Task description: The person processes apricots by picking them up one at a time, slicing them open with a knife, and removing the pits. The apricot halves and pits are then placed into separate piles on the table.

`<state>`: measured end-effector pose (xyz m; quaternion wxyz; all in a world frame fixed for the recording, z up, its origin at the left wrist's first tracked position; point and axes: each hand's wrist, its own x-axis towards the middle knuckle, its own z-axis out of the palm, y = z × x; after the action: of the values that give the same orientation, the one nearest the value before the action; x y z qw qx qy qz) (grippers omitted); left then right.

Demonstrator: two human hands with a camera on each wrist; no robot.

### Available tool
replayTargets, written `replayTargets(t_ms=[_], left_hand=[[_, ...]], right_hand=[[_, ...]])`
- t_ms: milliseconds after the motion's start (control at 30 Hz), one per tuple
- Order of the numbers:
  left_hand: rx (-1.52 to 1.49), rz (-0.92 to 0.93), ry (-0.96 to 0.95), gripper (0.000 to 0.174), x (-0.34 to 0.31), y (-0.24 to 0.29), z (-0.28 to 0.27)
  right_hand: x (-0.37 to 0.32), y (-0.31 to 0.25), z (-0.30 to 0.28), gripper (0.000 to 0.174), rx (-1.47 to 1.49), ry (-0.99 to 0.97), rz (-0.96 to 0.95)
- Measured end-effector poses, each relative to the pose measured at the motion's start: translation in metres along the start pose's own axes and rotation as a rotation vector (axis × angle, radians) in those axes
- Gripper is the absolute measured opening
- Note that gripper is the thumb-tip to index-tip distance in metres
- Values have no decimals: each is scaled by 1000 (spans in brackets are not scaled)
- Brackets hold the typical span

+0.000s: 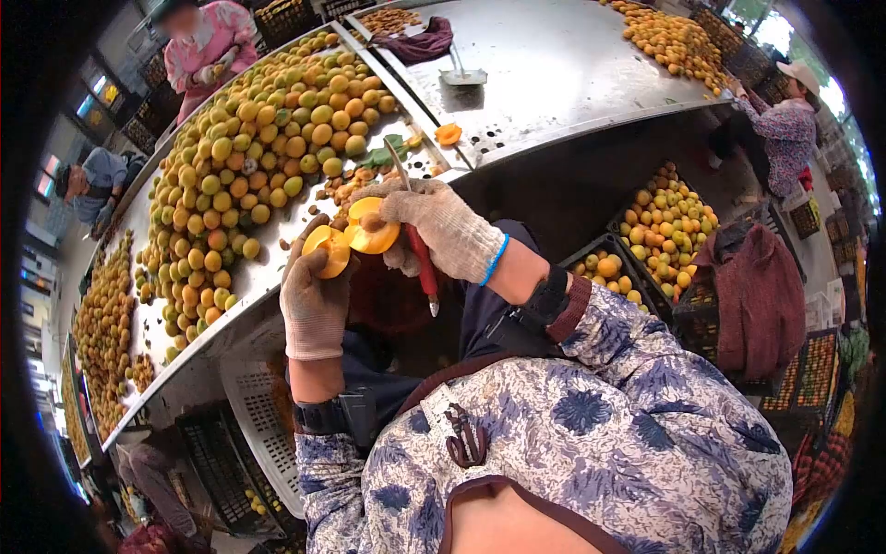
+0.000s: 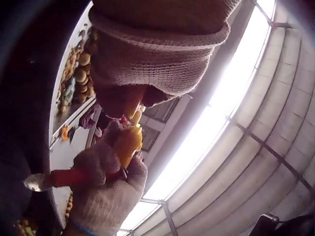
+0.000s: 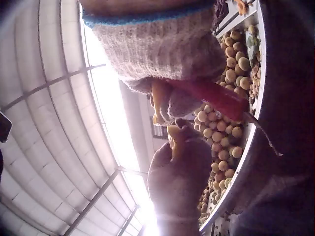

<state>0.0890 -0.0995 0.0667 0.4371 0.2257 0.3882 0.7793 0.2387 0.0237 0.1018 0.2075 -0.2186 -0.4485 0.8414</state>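
Note:
Over the lap, close to the table's front edge, an apricot is split into two halves. My gloved left hand (image 1: 314, 312) pinches one orange half (image 1: 329, 251). The other half (image 1: 367, 243), with its brown pit (image 1: 372, 222) in the cut face, is gripped by my gloved right hand (image 1: 452, 226). That same hand also holds a knife by its red handle (image 1: 425, 268), the thin blade pointing up toward the table. In the right wrist view the red handle (image 3: 216, 98) crosses under the palm. In the left wrist view, the right hand's half (image 2: 128, 142) shows side-on.
A big heap of whole apricots (image 1: 268, 138) covers the metal table (image 1: 268, 319). Pits and a green leaf (image 1: 383, 152) lie near its edge. Crates of apricots (image 1: 664, 226) stand at right, a white basket (image 1: 258, 397) at lower left. Other people sit around.

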Motion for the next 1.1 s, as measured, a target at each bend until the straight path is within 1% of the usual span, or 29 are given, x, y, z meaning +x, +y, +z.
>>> replayTargets(t_ms=[33,100,133,167,233,300,333,367,400,433,467,500,533,567,600,633,667,700,733,767,800,833,867,900,1000,1067,1100], left_hand=[[0,2,15,46,-2,5,-6],[117,-6,130,43,-13,22,-17],[298,78,219,39,-21,35,-18],[502,242,248,36,-26,40,-36],[847,378,278,34,-42,56,-93],[1116,221,468,36,-64,75,-138],[1101,88,518,42,-73,82,-168],[1453,84,616,51,-84,90,-191],[1401,310,721,57,-91,87,-226],[1127,231,779,62,-97,97,-220],[825,209,800,62,-98,106,-194],[672,231,840,56,-97,104,-171],[678,247,676,50,-93,98,-173],[415,173,698,44,-80,91,-136],[390,94,551,40,-68,74,-137],[354,17,435,46,-66,62,-97],[285,-81,286,47,-52,44,-86],[285,-94,173,48,-40,26,-69],[240,-102,122,50,-27,6,-54],[214,-106,-18,50,-14,-10,-44],[138,-82,-108,49,-7,-19,-29],[135,18,-202,53,-3,-21,-14],[4,35,-247,58,3,-24,-4],[-51,-60,-306,51,6,-22,-4],[-17,-35,-260,53,24,-24,10],[-21,110,-58,48,32,-26,17],[-25,112,-72,48,36,-28,15]], right_hand=[[2,1,2,28,1,-8,13],[2,1,6,27,-9,1,15],[3,2,6,27,7,-1,28],[4,3,6,27,-9,-6,20],[6,8,4,28,-15,-21,-4],[9,9,3,29,-115,-62,6],[8,10,4,30,-137,-48,13],[8,11,5,30,-162,-35,21],[10,12,5,30,-168,-70,14],[12,13,7,29,-173,-97,4],[13,14,10,30,-158,-90,18],[16,19,6,30,-147,-92,21],[20,22,5,29,-150,-92,36],[23,23,9,28,-156,-98,44],[24,22,18,27,-131,-68,64],[24,25,17,29,-105,-71,60],[25,24,21,31,-86,-67,72],[26,23,24,33,-70,-59,86],[27,23,25,35,-84,-64,77],[27,23,30,35,-91,-40,47],[26,22,32,35,-156,-47,18],[24,19,32,36,-222,-52,-10],[26,19,31,37,-260,54,8],[25,17,32,36,-261,49,-7],[33,15,26,33,-378,3,-61],[35,21,37,30,-383,174,-213],[36,25,40,30,-387,182,-224]])
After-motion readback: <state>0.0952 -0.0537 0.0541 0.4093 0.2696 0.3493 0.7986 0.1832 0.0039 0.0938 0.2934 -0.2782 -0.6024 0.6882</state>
